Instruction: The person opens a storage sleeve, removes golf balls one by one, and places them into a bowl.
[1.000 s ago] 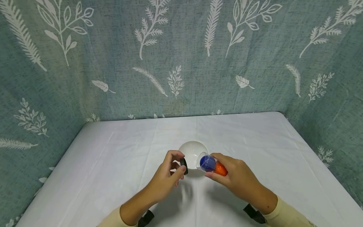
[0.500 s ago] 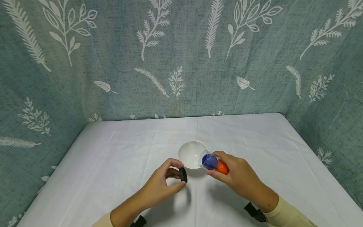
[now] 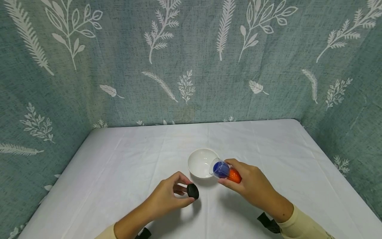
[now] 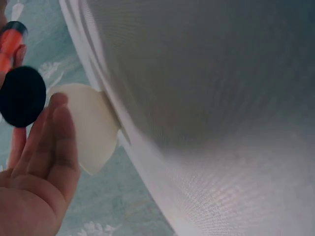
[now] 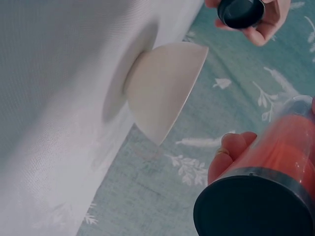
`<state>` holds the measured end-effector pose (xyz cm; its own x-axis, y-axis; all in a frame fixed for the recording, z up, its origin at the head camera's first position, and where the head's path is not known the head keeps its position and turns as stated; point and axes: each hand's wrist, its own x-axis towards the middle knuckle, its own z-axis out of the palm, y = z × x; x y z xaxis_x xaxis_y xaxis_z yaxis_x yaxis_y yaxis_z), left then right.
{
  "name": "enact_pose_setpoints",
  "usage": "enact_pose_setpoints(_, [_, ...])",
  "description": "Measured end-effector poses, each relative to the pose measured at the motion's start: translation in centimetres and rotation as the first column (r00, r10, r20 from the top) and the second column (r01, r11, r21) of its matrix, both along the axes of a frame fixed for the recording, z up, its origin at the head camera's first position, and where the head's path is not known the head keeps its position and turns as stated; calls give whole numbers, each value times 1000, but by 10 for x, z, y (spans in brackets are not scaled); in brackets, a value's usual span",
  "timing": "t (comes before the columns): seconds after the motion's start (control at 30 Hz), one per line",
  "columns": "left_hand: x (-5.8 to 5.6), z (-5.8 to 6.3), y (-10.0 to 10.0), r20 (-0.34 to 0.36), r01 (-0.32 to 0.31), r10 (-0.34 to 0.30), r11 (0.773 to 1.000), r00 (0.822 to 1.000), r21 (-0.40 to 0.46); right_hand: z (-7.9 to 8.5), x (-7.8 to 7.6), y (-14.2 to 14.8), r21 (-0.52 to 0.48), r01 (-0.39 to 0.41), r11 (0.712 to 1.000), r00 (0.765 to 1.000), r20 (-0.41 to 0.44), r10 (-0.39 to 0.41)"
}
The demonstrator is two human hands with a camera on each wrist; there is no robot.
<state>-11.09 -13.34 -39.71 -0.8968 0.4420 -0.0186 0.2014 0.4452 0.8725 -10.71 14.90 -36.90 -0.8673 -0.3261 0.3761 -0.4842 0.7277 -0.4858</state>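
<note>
In the head view my left hand (image 3: 165, 197) pinches a round black cap (image 3: 192, 191) between thumb and fingertips. Its hollow underside shows in the right wrist view, where the cap (image 5: 240, 12) is near the top. My right hand (image 3: 252, 186) grips a clear cylindrical container (image 3: 225, 171), tilted with its uncapped mouth to the left, at the right rim of a white bowl (image 3: 201, 162). Inside it are something blue toward the mouth and something orange behind; their exact kind I cannot tell. The container's black base (image 5: 253, 209) fills the right wrist view's lower corner. No contents show in the bowl.
A white cloth (image 3: 143, 149) covers the table under both hands. Behind and at the sides hangs a green-blue curtain (image 3: 209, 86) with white leaf prints. Black straps with devices (image 3: 268, 223) sit at both wrists.
My left hand has drawn the cap toward me, away from the bowl, and turned it so its flat face shows. The right hand with the container has shifted very slightly right.
</note>
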Motion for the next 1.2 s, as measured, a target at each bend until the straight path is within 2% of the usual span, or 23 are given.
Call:
enact_pose_setpoints(0.27, [-2, -6, -1, 13, 91, -90, 991, 996, -99, -1, -1, 1, 0, -6, 1000, 1000, 12, 6])
enact_pose_setpoints(0.5, [-6, -9, -2, 18, 122, -121, 984, 992, -129, -1, -1, 2, 8, 4, 1000, 1000, 23, -5])
enact_pose_setpoints(0.67, [-8, -9, -1, 9, 149, -150, 972, 989, -183, 0, -1, 2, 15, 9, 1000, 1000, 26, -10])
enact_pose_setpoints(0.97, [-7, -7, 1, -26, 157, -171, 948, 985, -276, 2, -2, 3, 22, 27, 999, 998, 55, -28])
enact_pose_setpoints(1.2, [-7, -6, -1, -50, 140, -169, 921, 984, -364, 0, -3, 3, 15, 15, 1000, 1000, 22, -15])
